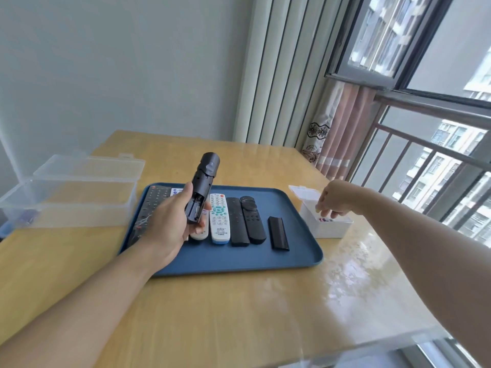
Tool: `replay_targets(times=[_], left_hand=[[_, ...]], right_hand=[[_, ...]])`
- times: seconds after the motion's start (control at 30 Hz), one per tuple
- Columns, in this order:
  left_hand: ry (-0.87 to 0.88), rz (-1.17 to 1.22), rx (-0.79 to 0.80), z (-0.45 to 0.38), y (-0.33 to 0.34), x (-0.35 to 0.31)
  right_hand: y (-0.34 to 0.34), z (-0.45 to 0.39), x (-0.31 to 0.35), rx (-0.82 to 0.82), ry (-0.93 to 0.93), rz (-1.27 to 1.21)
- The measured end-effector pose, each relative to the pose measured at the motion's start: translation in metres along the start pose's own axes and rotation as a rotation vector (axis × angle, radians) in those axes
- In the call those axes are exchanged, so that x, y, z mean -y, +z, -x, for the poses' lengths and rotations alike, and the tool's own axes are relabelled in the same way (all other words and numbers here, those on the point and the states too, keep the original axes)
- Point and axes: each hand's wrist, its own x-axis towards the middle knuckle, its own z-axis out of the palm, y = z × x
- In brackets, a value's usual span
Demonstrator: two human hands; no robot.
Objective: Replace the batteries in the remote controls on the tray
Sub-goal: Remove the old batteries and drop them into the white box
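Observation:
My left hand grips a black remote above the blue tray, its back facing me with the battery bay uncovered and bare. Its black cover lies on the tray's right part. Several more remotes lie in a row on the tray, among them a white one and two black ones. My right hand reaches into the small white box right of the tray, fingers curled down over the batteries. Whether it holds one is hidden.
A clear plastic box with its lid open stands left of the tray, a few small items at its left end. The wooden table has a glossy cover. A curtain and a window with a railing are at the right.

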Motion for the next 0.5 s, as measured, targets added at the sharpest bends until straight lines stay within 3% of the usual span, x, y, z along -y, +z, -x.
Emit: replay_targets(times=[0.17, 0.5], left_hand=[[-0.001, 0.01, 0.001, -0.0011, -0.0005, 0.0004], [0.016, -0.015, -0.001, -0.0045, -0.0037, 0.0016]], right_hand=[[0.011, -0.006, -0.0031, -0.016, 0.04, -0.188], [0.0099, -0.0067, 0.003, 0.075, 0.077, -0.067]])
